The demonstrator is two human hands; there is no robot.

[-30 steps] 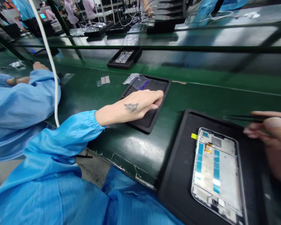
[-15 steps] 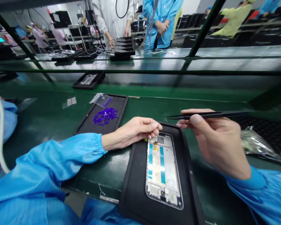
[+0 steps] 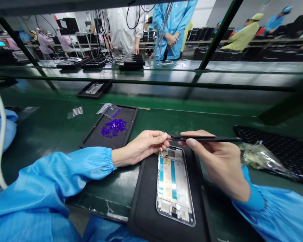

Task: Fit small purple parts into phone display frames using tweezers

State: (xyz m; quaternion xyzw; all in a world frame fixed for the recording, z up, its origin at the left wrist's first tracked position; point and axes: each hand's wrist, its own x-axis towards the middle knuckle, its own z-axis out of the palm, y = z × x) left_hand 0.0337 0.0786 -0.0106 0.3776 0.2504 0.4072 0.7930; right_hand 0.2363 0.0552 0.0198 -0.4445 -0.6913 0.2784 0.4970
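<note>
Black tweezers (image 3: 212, 138) lie in the grip of my right hand (image 3: 217, 161), their tips pointing left. Those tips reach the fingertips of my left hand (image 3: 151, 144), whose thumb and forefinger are pinched together. What the pinch holds is too small to make out. Below both hands a phone frame (image 3: 180, 188) rests in a black tray (image 3: 146, 201). The frame is silvery, with two blue strips and a small orange flex piece near its top end.
Purple small parts (image 3: 113, 127) and a clear bag (image 3: 108, 110) lie in another black tray (image 3: 93, 139). At the right are a black gridded tray (image 3: 275, 148) and a plastic bag of parts (image 3: 265, 156). A white cable (image 3: 1, 141) hangs at left. People stand beyond the bench.
My right hand has moved left with the tweezers, bringing their tips to my left fingertips. My left hand stays pinched in nearly the same place. The view has tilted slightly up.
</note>
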